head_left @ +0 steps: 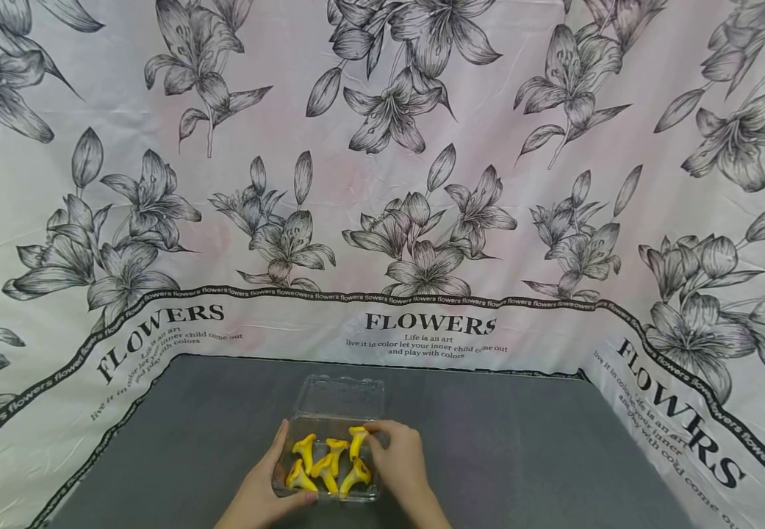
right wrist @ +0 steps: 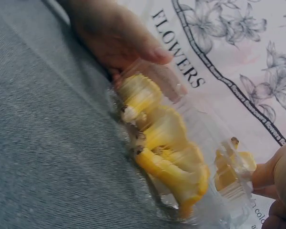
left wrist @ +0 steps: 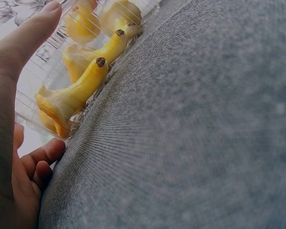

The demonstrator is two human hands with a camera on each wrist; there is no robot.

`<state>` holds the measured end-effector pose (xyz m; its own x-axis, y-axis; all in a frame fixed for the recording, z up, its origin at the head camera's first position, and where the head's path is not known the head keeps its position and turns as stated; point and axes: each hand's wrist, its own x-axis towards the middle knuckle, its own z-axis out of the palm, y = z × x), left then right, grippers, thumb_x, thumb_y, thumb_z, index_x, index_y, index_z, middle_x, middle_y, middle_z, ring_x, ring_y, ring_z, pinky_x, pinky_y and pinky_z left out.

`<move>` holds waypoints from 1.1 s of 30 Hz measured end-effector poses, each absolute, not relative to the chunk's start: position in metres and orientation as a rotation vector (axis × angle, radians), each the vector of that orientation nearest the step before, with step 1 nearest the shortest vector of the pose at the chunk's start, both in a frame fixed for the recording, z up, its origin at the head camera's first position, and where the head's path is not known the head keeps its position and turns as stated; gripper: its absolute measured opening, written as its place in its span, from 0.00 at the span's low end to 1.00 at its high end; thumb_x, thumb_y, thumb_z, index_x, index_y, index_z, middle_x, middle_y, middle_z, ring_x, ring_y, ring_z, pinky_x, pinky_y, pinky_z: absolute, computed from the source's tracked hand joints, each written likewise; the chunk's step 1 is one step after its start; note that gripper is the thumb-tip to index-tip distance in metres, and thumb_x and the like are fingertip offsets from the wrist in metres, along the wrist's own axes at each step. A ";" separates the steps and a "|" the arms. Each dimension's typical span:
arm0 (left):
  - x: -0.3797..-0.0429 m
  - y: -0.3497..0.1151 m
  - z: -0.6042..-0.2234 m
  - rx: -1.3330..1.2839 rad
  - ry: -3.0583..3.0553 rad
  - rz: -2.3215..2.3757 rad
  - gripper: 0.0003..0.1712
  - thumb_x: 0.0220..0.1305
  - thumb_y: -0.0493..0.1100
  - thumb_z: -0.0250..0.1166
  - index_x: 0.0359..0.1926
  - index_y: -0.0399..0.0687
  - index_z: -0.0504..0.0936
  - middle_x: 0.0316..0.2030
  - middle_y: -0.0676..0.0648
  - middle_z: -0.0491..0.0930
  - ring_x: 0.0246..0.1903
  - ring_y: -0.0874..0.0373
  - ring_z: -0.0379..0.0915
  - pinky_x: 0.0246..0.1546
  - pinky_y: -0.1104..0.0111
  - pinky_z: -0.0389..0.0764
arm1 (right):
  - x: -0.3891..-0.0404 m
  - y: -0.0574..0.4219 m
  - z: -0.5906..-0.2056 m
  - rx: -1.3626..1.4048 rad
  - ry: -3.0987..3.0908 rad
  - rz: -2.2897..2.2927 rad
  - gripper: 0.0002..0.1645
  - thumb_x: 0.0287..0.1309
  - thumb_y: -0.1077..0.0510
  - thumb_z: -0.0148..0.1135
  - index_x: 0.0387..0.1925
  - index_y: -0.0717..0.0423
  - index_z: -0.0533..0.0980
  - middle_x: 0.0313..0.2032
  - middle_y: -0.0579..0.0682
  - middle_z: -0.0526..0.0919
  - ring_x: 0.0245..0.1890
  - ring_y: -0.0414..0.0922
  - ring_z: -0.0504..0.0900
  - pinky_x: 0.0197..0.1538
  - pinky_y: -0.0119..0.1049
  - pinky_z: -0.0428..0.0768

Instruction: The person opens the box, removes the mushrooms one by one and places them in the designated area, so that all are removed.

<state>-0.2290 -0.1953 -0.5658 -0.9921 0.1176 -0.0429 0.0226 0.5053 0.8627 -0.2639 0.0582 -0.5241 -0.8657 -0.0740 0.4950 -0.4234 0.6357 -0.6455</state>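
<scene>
Head view: a yellow trumpet-shaped mushroom (head_left: 357, 438) stands at the far right corner of a clear plastic box (head_left: 321, 426), tilted, its cap uppermost at the rim. The right hand (head_left: 405, 461) has thumb and forefinger closed on it, pinching near the cap from the right. Five other yellow mushrooms (head_left: 358, 473) lie in the box, two toward the far side and three along the near side, some touching, their flared caps mostly pointing away from the person. From the wrists, the stems of the near ones show dark cut ends close to the front wall.

The left hand (head_left: 258, 491) grips the box at its near left corner, the thumb along the near edge and the fingers spread up the left side. The box's clear lid (head_left: 340, 397) is open, tipped back beyond the far edge. Box and hands are at the near side of a dark grey worktop (head_left: 501, 441), whose fabric-like weave shows in the wrist views.

Around the worktop's far, left and right sides hangs a pale cloth (head_left: 329, 338) printed with black line-drawn lilies, pinkish patches, a black band repeating "flowers", and the large word "FLOWERS" above smaller lines of text.
</scene>
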 end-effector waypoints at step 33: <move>-0.228 -0.195 -0.563 0.139 2.653 1.495 0.71 0.61 0.57 0.80 0.88 0.56 0.37 0.58 0.39 0.75 0.26 0.58 0.61 0.26 0.68 0.67 | -0.287 0.131 -0.508 0.010 -2.174 1.653 0.09 0.61 0.60 0.78 0.43 0.56 0.91 0.43 0.54 0.92 0.09 0.31 0.58 0.17 0.26 0.59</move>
<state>-0.2284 -0.1950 -0.5626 -0.9915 0.1246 -0.0364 0.0334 0.5158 0.8560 -0.2872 0.1306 -0.5076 -0.9167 0.2364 0.3221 -0.2473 0.2977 -0.9221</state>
